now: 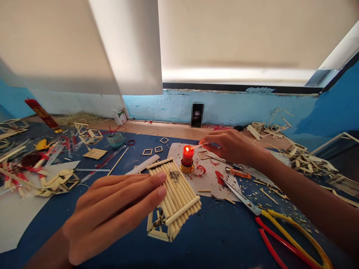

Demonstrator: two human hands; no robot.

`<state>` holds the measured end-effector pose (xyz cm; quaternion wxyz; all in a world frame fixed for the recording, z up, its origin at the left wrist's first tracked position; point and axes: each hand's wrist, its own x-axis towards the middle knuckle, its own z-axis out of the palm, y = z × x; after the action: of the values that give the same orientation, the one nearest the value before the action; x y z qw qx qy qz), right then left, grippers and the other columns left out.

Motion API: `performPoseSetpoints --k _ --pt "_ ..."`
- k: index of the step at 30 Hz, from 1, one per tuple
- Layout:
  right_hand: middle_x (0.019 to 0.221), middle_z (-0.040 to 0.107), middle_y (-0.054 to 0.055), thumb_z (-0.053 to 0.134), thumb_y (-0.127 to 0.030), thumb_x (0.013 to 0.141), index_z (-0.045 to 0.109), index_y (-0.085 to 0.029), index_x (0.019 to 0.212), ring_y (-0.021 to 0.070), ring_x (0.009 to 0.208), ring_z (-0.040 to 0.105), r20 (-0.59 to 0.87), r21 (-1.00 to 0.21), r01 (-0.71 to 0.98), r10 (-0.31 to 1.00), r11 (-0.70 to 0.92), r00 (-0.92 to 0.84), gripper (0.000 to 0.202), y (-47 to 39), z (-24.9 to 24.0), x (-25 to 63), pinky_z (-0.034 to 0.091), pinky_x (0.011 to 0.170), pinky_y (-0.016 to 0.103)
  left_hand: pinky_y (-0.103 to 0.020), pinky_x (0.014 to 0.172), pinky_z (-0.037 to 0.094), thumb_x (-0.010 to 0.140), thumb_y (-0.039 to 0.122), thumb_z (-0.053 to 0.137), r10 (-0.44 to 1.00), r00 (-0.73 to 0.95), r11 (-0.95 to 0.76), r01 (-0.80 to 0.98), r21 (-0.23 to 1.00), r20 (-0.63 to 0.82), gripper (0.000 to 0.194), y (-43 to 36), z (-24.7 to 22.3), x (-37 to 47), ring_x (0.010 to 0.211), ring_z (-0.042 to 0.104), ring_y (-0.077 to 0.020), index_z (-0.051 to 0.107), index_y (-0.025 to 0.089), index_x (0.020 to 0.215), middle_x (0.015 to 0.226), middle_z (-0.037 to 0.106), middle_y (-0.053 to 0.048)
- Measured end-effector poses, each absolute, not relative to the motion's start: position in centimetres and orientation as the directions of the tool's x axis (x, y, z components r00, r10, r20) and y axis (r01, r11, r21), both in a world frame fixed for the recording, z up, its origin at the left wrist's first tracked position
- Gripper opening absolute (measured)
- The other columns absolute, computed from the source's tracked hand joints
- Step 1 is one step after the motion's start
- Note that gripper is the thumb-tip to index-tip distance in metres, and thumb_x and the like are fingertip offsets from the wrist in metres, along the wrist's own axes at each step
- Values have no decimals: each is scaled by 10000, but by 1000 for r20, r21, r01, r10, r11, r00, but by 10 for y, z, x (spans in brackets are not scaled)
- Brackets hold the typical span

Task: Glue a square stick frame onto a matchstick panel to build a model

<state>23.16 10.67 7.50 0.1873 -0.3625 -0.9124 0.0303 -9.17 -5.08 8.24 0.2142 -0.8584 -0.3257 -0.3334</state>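
Observation:
My left hand [120, 205] is closed on a small model made of thin wooden sticks [179, 190], tilted above the table. Its panel of parallel sticks faces up and has a dark scorched patch; an open stick frame shows below. My right hand [227, 145] pinches a whitish translucent glue stick [199, 145], its tip close to the flame of a lit red candle [187, 155]. The candle stands in a gold-coloured base on a white sheet of paper [204, 183]. Part of the left thumb is hidden behind the model.
Scissors [252, 207] with red and yellow handles lie at the right, near an orange lighter [238, 172]. Stick structures [311, 160] pile up at far right. At left are a leaning red tube [42, 114], a glass jar [115, 140] and scattered sticks. A phone [197, 115] leans against the wall.

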Motion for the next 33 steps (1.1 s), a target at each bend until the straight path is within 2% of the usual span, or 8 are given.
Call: performPoseSetpoints --k 2,6,9,14,17,22,26,33 --pt "974 746 47 584 -294 984 744 -253 1088 202 818 644 342 -317 623 699 715 -627 195 100 76 228 418 732 338 -288 968 604 949 72 539 397 562 -726 676 -126 725 589 -49 83 -89 1039 759 -207 549 371 1457 1302 719 57" --pt "761 578 -19 612 -445 984 686 -232 987 108 585 448 237 -807 334 784 488 -574 225 63 84 211 324 515 259 -267 995 584 944 54 559 381 562 -750 652 -111 734 560 -46 86 -86 1039 758 -190 601 361 1410 1271 736 59" --pt "776 556 -31 677 -419 951 672 -240 973 93 587 431 119 -964 116 778 240 -617 180 27 89 193 326 503 237 -261 1015 571 1015 121 457 362 580 -779 618 -106 730 438 -46 87 -86 1060 750 -176 651 317 1356 1267 739 49" --pt "791 552 -47 846 -302 803 640 -229 903 86 666 496 -31 -995 -58 784 -85 -620 240 1 94 172 395 578 203 -226 1055 542 1044 197 449 341 612 -770 618 -161 714 324 -47 86 -87 1079 743 -156 720 266 1208 1274 738 43" --pt "792 599 -44 887 -256 746 630 -230 929 99 683 561 -78 -974 -119 773 -195 -630 317 3 93 168 444 611 212 -241 1087 524 1089 235 350 322 627 -763 615 -197 710 383 -47 87 -83 1088 739 -147 714 259 1204 1272 739 37" --pt "802 630 -37 874 -252 757 608 -226 923 113 708 593 -121 -968 -97 769 -231 -627 315 4 95 168 455 629 220 -208 1127 477 1082 207 371 260 647 -775 583 -246 717 381 -49 95 -75 1120 724 -140 749 198 1128 1263 745 2" --pt "742 598 -62 870 -198 727 606 -223 865 86 646 534 -171 -963 -56 760 -263 -627 299 1 99 169 418 597 202 -218 1145 461 1076 153 340 219 678 -773 559 -299 702 410 -48 100 -70 1165 704 -131 746 190 1120 1264 742 0" --pt "701 507 -76 870 -222 718 552 -223 853 77 592 437 -164 -962 -67 760 -263 -629 346 0 98 172 314 523 207 -208 1139 459 1069 139 370 149 693 -785 517 -342 705 380 -45 102 -66 1176 695 -120 750 158 1081 1192 772 -33"
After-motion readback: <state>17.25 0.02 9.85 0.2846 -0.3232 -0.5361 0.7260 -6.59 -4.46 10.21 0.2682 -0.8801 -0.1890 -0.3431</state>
